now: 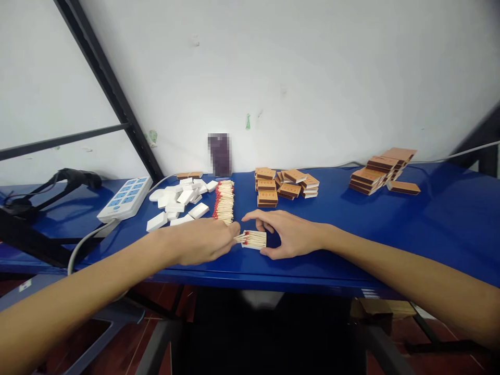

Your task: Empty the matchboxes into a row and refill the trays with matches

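On the blue table (429, 229) my right hand (287, 234) curls round a small white matchbox tray (255, 240) filled with red-tipped matches, steadying it from the right. My left hand (203, 242) pinches the match ends sticking out at the tray's left side. Just behind lies a loose pile of matches (224, 200). A heap of empty white trays (183, 200) lies to the left of the pile. Brown matchbox sleeves (285, 186) are stacked behind my right hand.
A second stack of brown sleeves (380, 174) sits at the far right near the wall. A white power strip (125, 198) with its cable lies at the left, beside a black clamp arm (50, 190). A dark blurred object (220, 154) stands against the wall.
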`<state>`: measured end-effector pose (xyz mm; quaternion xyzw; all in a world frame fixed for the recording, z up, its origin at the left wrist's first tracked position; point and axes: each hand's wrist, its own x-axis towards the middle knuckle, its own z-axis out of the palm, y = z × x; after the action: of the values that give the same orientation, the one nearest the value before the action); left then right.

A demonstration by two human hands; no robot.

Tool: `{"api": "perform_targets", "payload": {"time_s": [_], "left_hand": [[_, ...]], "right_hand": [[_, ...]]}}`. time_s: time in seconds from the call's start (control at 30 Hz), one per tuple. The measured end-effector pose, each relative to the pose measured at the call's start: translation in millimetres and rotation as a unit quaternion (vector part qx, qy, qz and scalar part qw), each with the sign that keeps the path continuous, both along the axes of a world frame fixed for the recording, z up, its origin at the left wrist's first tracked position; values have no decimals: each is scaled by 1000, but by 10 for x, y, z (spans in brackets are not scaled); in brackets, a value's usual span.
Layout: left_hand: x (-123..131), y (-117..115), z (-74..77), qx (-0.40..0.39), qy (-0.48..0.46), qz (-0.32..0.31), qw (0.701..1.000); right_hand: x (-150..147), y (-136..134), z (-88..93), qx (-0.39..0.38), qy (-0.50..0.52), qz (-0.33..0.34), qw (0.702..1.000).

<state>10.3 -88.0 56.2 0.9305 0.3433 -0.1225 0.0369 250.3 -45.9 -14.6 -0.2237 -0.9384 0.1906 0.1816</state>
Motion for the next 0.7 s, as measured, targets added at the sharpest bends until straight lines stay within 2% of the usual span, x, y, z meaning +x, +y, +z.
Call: {"api": "perform_targets", "payload": {"time_s": [0.1,0.3,0.5,0.7], "left_hand": [[129,68,37,2,3,1,1000],[313,144,-60,-32,-43,0,999],[363,127,-99,-40,-48,3,998],[316,141,-85,-67,-104,28,992]], "right_hand": [[-8,-5,-5,-21,14,7,1000],[-7,-3,-2,-43,38,6,998],[-2,-7,-2,-42,42,-1,998],[-7,-9,19,-37,35,3,999]]}}
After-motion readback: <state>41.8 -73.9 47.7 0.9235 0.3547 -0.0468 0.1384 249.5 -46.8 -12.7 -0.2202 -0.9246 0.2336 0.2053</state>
